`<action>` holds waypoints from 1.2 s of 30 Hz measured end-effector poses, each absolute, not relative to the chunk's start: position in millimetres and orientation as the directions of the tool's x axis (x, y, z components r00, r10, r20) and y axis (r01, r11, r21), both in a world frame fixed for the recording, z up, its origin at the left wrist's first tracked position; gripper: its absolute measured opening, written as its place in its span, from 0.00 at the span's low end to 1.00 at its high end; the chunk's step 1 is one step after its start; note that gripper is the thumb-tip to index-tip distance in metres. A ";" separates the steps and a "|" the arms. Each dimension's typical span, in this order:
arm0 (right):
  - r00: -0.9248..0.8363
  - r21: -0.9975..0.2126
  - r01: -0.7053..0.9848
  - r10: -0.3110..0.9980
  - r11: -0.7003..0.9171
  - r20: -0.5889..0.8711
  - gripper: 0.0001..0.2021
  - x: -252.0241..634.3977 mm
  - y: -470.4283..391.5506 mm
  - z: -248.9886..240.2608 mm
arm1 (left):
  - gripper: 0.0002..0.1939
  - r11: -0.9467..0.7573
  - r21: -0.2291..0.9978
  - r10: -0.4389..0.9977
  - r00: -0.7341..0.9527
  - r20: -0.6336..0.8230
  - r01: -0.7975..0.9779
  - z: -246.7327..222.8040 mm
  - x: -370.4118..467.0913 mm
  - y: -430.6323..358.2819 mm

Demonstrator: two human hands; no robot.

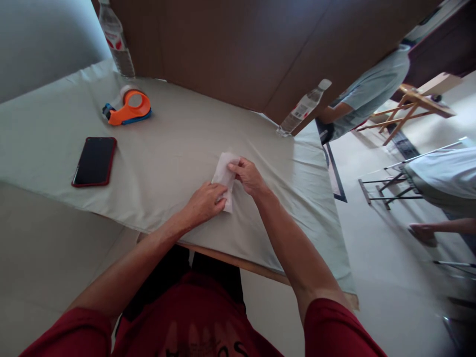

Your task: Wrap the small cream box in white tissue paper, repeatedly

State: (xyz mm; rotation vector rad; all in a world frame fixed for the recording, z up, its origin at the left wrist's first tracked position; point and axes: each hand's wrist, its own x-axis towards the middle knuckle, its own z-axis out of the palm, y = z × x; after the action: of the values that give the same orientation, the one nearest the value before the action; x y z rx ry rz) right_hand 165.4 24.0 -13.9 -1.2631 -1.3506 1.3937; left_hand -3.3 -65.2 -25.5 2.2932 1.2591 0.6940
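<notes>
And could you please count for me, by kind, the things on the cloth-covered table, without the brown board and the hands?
Clear bottles: 2
Orange tape dispenser with its roll: 1
Phone in a red case: 1
White paper: 1
Total: 5

From the wearer's head, the single view looks forward and down over the nearby cloth-covered table [167,144]

Here's a brown panel [230,44] towering behind the cloth-draped table [167,144], bluish light washing the pale wall [44,39], a wooden stand [426,102] over at right on glossy pale floor [379,258]!
</notes>
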 end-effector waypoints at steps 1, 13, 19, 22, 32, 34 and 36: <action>-0.202 -0.994 0.078 0.975 -0.083 -0.097 0.15 166.1 18.9 -10.1 | 0.11 -0.482 0.596 0.869 0.436 0.233 0.643 -25.9 -3.1 -66.9; -0.452 -0.964 0.158 0.884 0.213 0.121 0.10 174.4 -34.3 16.0 | 0.40 -0.308 0.681 0.936 0.082 0.343 0.664 -34.8 -1.5 -77.4; -0.434 -0.946 0.192 0.887 0.260 0.156 0.08 178.5 -62.1 1.7 | 0.17 -0.358 0.723 0.930 0.293 0.221 0.591 -30.1 -10.4 -58.6; -0.422 -0.916 0.191 0.872 0.354 0.249 0.04 177.0 -81.7 -13.1 | 0.13 -0.313 0.739 0.947 0.255 0.195 0.596 -31.4 -10.4 -60.8; -0.556 -0.627 0.271 0.651 0.730 0.517 0.13 186.3 -87.8 -44.8 | 0.24 -0.570 0.651 0.796 0.534 0.286 0.501 -32.1 -48.2 -76.7; -0.569 -0.578 0.300 0.629 0.759 0.530 0.16 186.3 -88.1 -49.2 | 0.27 -0.579 0.629 0.798 0.519 0.306 0.519 -36.5 -48.1 -78.9; -0.560 -0.558 0.339 0.639 0.757 0.527 0.17 185.2 -86.7 -51.7 | 0.25 -0.545 0.646 0.829 0.456 0.323 0.534 -42.1 -41.5 -78.2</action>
State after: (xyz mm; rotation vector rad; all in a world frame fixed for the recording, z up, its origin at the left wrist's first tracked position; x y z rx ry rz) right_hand 185.2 -86.7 -51.7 -0.7285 -2.2036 0.5162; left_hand -41.5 -78.2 -42.1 2.2531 1.1407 0.8656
